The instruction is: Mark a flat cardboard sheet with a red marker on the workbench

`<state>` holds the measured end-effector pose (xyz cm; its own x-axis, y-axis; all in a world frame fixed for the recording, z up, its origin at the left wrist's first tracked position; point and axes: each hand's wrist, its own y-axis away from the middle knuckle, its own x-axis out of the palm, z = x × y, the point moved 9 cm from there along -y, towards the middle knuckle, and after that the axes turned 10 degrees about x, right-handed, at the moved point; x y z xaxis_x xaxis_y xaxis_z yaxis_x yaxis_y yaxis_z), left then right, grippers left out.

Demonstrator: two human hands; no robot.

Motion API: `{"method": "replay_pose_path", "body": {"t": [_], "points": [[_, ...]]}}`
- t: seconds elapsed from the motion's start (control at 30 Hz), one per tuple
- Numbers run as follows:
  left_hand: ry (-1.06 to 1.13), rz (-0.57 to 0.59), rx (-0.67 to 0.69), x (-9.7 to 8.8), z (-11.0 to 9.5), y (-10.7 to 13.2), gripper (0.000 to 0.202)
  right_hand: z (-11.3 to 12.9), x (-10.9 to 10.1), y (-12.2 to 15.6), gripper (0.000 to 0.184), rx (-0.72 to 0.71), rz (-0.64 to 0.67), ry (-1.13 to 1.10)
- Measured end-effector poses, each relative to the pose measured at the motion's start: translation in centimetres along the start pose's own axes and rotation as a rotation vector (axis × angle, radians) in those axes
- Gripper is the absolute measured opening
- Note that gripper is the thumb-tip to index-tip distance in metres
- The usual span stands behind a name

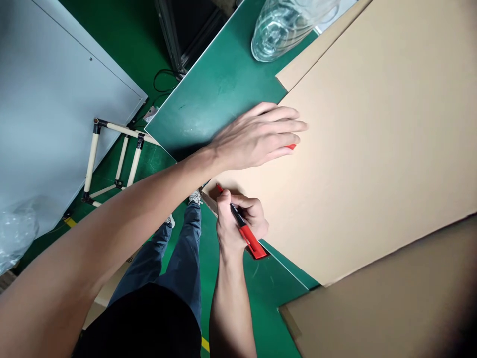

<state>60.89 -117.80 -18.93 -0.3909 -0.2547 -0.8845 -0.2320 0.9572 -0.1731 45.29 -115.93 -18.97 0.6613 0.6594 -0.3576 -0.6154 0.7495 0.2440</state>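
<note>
A big sheet of brown cardboard covers most of the green table, with its near corner poking over the table's edge towards the person. A second, darker sheet overlaps it at the lower right, and a strip of another board shows along its far edge. Past that, a clear plastic jug lies on the table, well away from the hands.

The left hand lies flat on the cardboard, fingers stretched out and close together, palm down. A small red tip peeks out from under those fingers; I can't tell what it belongs to, or whether the hand grips it or only presses on it.

The right hand is closed round a red and black marker, held like a pen. Its long axis runs from the red cap end, near the table's edge, up to the tip, which meets the cardboard just at the near corner. The right hand is the nearer one to that corner; the left sits farther in. Nothing stands between the two hands.

Below the table are the person's legs in dark trousers, a pipe frame on the green floor, and a grey panel.
</note>
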Motion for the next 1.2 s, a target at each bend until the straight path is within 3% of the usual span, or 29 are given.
{"method": "replay_pose_path", "body": {"t": [0.2, 0.4, 0.53, 0.73, 0.8, 0.93, 1.1, 1.2], "points": [[0.013, 0.014, -0.034, 0.6, 0.4, 0.0, 0.034, -0.1, 0.0, 0.1, 0.023, -0.011, 0.010, 0.018], [0.054, -0.089, 0.002, -0.3, 0.2, 0.0, 0.029, 0.0, -0.2, 0.2, 0.026, -0.048, -0.016, 0.055], [0.016, -0.047, 0.026, -0.4, -0.2, -0.1, 0.027, 0.1, -0.7, 0.3, 0.028, -0.047, -0.080, 0.041], [-0.003, 0.031, 0.032, -0.7, -0.6, -0.1, 0.043, -0.1, -0.4, 0.3, 0.025, -0.025, -0.045, 0.052], [-0.005, 0.030, 0.030, -0.8, -0.6, -0.1, 0.039, -0.2, -0.3, 0.3, 0.026, -0.024, -0.017, 0.065], [0.009, -0.016, 0.013, -0.8, -0.4, 0.0, 0.024, 0.0, -0.4, 0.2, 0.027, -0.042, 0.030, 0.005], [0.053, -0.063, -0.005, -0.6, 0.2, 0.0, 0.028, -0.2, -1.3, -0.2, 0.028, -0.011, -0.034, -0.099], [0.086, -0.173, -0.063, -1.9, 1.1, 0.7, 0.033, -0.4, -2.2, -0.7, 0.032, 0.031, -0.061, -0.176]]}}
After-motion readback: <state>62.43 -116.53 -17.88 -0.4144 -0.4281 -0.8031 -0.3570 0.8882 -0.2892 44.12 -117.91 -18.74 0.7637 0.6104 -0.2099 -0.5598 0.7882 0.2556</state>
